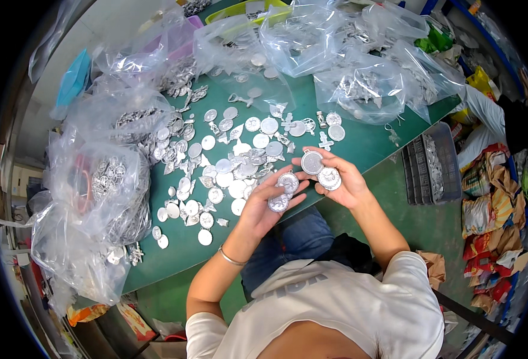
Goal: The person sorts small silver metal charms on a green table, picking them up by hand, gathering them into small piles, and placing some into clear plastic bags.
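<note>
My left hand [267,202], with a bangle at the wrist, grips two round silver medallions [279,202], the thumb lying across them. Close beside it, my right hand [345,179] pinches two more round medallions [329,178], one with a plain grey disc face and one with a relief. Both hands are just over the near edge of the green table [336,152]. Beyond them spreads a loose heap of silver medallions and charms [234,173]. Small cross pendants [325,141] lie a little past my right hand.
Clear plastic bags [117,191] of metal pieces crowd the table's left side, and more bags [362,84] line the back. A dark crate [422,167] of pieces stands on the floor at right, near stacked colourful packages [479,215]. Another person [485,122] is at far right.
</note>
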A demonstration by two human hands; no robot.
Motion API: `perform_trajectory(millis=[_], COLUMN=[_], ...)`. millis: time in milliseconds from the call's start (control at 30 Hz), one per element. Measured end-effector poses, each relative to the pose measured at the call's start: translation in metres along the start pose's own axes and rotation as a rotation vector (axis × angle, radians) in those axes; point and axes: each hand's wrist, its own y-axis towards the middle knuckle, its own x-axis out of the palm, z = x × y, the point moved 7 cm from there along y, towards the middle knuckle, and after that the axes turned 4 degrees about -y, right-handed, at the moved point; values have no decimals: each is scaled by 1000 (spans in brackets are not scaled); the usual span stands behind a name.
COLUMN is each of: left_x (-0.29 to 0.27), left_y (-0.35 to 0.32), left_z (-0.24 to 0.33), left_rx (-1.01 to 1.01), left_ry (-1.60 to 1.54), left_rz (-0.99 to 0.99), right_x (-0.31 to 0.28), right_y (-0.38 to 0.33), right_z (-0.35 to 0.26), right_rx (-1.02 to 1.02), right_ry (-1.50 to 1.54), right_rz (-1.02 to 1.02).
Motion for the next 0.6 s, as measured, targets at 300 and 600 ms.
perform_trajectory(millis=[300,600], left_x=[-15,-26], left_y=[-7,-20], left_z=[-32,-46], left_rx=[-18,-11], left_ry=[43,-388], left_rz=[163,204], right_x=[-18,-13], right_y=[24,67], right_z=[-34,-73], right_rx=[-273,-494], right_ry=[-750,-1594], right_rz=[255,230])
